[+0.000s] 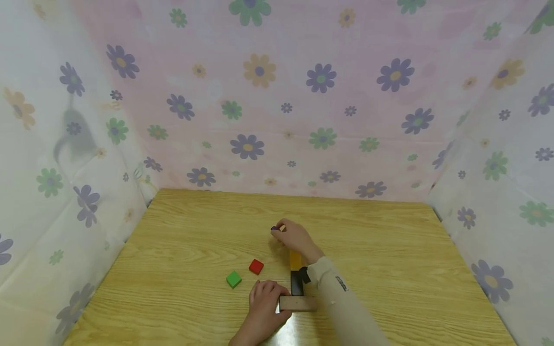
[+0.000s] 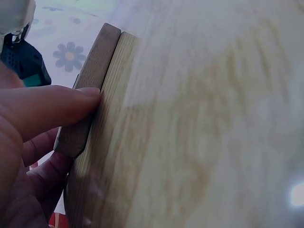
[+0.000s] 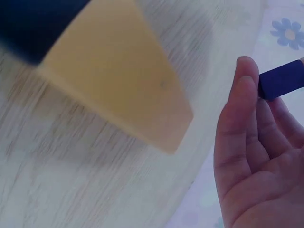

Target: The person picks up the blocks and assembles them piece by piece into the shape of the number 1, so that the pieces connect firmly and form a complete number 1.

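My right hand pinches a small dark purple block between thumb and fingertips, above the table. Close to me, my left hand grips the left end of a brown wooden bar, thumb on the near side and fingers on the far side. In the left wrist view the thumb lies against the bar. Stretching away from the bar are a black section and a yellow section, whose far end passes under my right hand. The right wrist view shows the yellow end blurred and close.
Left of the yellow section lie a red square block and a green square block. Flower-patterned cloth encloses the wood-grain table at the back and both sides. A dark wrist device sits at the right cuff.
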### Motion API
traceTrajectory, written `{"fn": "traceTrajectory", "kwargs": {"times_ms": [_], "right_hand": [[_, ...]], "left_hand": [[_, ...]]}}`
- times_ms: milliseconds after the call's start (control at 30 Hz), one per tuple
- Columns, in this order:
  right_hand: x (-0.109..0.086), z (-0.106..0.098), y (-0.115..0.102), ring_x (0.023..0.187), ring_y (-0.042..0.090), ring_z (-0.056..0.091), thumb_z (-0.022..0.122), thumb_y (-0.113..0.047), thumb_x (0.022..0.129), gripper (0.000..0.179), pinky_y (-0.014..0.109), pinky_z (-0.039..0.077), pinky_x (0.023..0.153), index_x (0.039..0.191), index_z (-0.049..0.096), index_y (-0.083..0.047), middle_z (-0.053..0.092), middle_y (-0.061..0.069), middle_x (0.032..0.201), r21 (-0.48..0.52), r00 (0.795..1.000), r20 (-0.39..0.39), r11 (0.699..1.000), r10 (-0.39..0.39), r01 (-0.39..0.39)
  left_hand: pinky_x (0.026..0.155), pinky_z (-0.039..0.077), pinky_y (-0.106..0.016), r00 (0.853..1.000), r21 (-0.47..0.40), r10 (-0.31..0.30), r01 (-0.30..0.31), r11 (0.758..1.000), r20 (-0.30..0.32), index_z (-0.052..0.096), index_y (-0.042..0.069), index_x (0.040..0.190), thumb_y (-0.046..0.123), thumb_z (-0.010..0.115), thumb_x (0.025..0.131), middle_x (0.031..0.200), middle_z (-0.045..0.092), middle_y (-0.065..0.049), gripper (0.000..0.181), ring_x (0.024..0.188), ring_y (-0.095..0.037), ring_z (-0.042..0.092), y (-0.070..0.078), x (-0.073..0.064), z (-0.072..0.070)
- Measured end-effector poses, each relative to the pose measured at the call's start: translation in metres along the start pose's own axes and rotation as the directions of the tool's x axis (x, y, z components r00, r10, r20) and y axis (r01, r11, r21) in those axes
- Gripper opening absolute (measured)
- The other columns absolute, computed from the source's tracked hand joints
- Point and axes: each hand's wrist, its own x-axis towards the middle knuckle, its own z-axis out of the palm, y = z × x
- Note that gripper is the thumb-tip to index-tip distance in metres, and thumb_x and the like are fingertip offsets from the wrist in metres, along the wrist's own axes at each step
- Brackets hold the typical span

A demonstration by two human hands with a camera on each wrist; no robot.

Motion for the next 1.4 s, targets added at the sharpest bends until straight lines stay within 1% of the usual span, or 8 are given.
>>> {"fn": "traceTrajectory", "kwargs": {"times_ms": [100,267,433,600,867,1000,1200,1400], "right_hand": [[0.000,-0.005,0.005,0.071,0.023,0.059,0.055,-0.036,0.087,0.033,0.029,0.045,0.057,0.110,0.053,-0.013,0.061,0.008,0.087,0.009,1.000,-0.029,1.000,0.002,-0.001],[0.002,-0.011,0.016,0.068,0.018,0.056,0.057,-0.037,0.085,0.033,0.028,0.045,0.057,0.111,0.054,-0.016,0.060,0.004,0.090,-0.001,0.996,-0.092,1.000,0.019,-0.019],[0.003,-0.015,0.023,0.073,0.015,0.054,0.059,-0.034,0.085,0.031,0.029,0.046,0.063,0.109,0.055,-0.015,0.058,0.005,0.096,0.017,0.987,-0.151,0.998,0.054,-0.052],[0.003,-0.017,0.029,0.075,0.017,0.054,0.059,-0.029,0.085,0.031,0.030,0.047,0.063,0.111,0.053,-0.013,0.058,0.007,0.098,0.025,0.978,-0.191,0.997,0.078,-0.075],[0.006,-0.017,0.041,0.077,0.019,0.053,0.054,-0.021,0.086,0.033,0.030,0.046,0.063,0.116,0.051,-0.010,0.057,0.009,0.100,0.060,0.975,-0.199,0.995,0.095,-0.085],[0.007,-0.016,0.046,0.077,0.019,0.053,0.053,-0.019,0.086,0.033,0.030,0.045,0.062,0.117,0.051,-0.009,0.056,0.010,0.103,0.084,0.974,-0.195,0.991,0.120,-0.105],[0.007,-0.016,0.050,0.076,0.018,0.054,0.052,-0.018,0.086,0.033,0.028,0.046,0.060,0.117,0.051,-0.007,0.056,0.011,0.104,0.118,0.972,-0.187,0.986,0.141,-0.121],[0.006,-0.016,0.056,0.078,0.018,0.054,0.055,-0.023,0.085,0.036,0.029,0.045,0.063,0.118,0.051,-0.009,0.056,0.010,0.105,0.156,0.970,-0.168,0.976,0.176,-0.150]], "left_hand": [[0.096,0.008,-0.055,1.000,0.009,0.003,-0.003,1.000,-0.010,0.054,0.032,0.093,0.032,0.070,0.073,0.099,0.045,0.013,0.026,0.110,-0.022,0.033,0.000,0.000,0.001],[0.096,0.008,-0.054,1.000,0.016,-0.001,0.002,1.000,-0.018,0.054,0.032,0.093,0.037,0.069,0.073,0.099,0.045,0.013,0.025,0.110,-0.021,0.033,-0.001,0.001,0.002],[0.096,0.008,-0.053,1.000,0.006,0.003,-0.003,1.000,-0.022,0.054,0.032,0.093,0.040,0.068,0.073,0.099,0.045,0.013,0.025,0.110,-0.020,0.032,-0.002,0.000,0.003],[0.096,0.008,-0.053,1.000,0.003,0.010,-0.010,1.000,-0.026,0.055,0.032,0.092,0.040,0.068,0.073,0.098,0.044,0.014,0.025,0.110,-0.019,0.032,-0.001,-0.001,0.003],[0.095,0.010,-0.055,0.999,0.002,0.032,-0.032,0.999,-0.039,0.055,0.030,0.093,0.041,0.067,0.074,0.097,0.044,0.013,0.025,0.108,-0.021,0.033,0.001,-0.001,0.001],[0.095,0.010,-0.055,1.000,-0.005,0.021,-0.021,1.000,-0.023,0.056,0.030,0.093,0.042,0.067,0.074,0.097,0.044,0.013,0.025,0.108,-0.021,0.033,0.002,-0.001,0.000],[0.095,0.009,-0.054,1.000,-0.007,0.003,-0.004,1.000,-0.018,0.055,0.031,0.093,0.041,0.067,0.074,0.097,0.044,0.014,0.025,0.109,-0.020,0.032,0.002,0.000,0.000],[0.096,0.008,-0.053,1.000,-0.007,-0.007,0.007,1.000,-0.007,0.055,0.032,0.093,0.042,0.067,0.074,0.096,0.043,0.015,0.025,0.109,-0.020,0.032,0.001,0.000,0.000]]}}
